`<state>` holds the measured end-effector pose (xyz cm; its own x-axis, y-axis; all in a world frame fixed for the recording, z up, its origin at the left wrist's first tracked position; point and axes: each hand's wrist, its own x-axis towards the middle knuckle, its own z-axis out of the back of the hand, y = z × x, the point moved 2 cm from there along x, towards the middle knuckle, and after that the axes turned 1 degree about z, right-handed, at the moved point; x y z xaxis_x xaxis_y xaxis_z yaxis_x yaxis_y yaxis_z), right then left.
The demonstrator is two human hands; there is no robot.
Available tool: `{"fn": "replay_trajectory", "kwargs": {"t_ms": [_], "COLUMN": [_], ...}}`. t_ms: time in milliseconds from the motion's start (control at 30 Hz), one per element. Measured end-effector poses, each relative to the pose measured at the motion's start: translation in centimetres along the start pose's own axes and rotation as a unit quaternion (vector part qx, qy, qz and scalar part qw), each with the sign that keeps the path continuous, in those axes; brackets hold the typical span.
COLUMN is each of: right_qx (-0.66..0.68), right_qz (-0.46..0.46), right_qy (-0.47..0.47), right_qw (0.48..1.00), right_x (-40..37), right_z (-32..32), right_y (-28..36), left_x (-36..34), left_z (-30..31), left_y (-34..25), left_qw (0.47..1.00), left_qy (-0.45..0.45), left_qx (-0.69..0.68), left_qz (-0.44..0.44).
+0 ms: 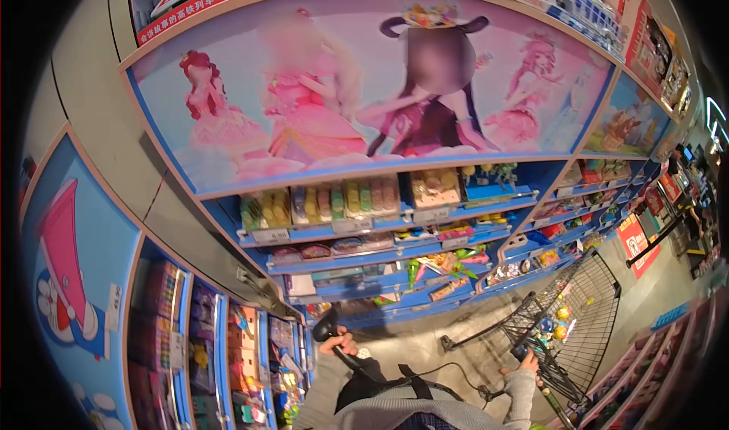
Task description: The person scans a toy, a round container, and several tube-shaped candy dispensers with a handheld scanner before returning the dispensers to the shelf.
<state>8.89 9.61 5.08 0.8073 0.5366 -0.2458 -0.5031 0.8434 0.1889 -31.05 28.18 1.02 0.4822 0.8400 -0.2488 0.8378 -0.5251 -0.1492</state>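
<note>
My left hand (342, 343), in a grey sleeve, is closed around a black handle with a rounded head (326, 325), held up in front of the lower shelves. My right hand (525, 365) is wrapped around the end of the handle bar (558, 406) of a black wire shopping cart (600, 308), just below the bar's black end piece (522, 351). Inside the cart lie several small things, among them yellow ball-like items (563, 313) and a blue one (547, 324). A thin black cable (456, 367) loops between my body and the cart.
Blue shelves (425, 301) with toys and price tags run ahead, under a pink princess panel (364, 88). More shelves (201, 354) stand close at left. Pink shelving (661, 369) lines the right side. An aisle floor (645, 274) leads back to a red sign (636, 236).
</note>
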Motion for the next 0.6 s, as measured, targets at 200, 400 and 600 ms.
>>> {"fn": "replay_trajectory", "kwargs": {"t_ms": [200, 400, 600], "right_qx": [-0.086, -0.053, -0.04], "right_qz": [0.063, 0.216, 0.266], "right_qy": [-0.001, -0.029, -0.018], "right_qw": [0.994, 0.975, 0.963], "right_x": [0.6, 2.7, 3.8], "right_z": [0.9, 0.5, -0.6], "right_y": [-8.3, -10.3, -9.8], "left_x": [-2.2, -4.7, -7.3], "left_z": [-2.7, -3.6, -2.8], "left_y": [8.5, 14.3, 14.9], "left_qw": [0.999, 1.0, 0.999], "left_qy": [0.017, -0.009, 0.008], "left_qx": [-0.005, 0.011, 0.041], "left_qz": [-0.041, 0.002, -0.035]}}
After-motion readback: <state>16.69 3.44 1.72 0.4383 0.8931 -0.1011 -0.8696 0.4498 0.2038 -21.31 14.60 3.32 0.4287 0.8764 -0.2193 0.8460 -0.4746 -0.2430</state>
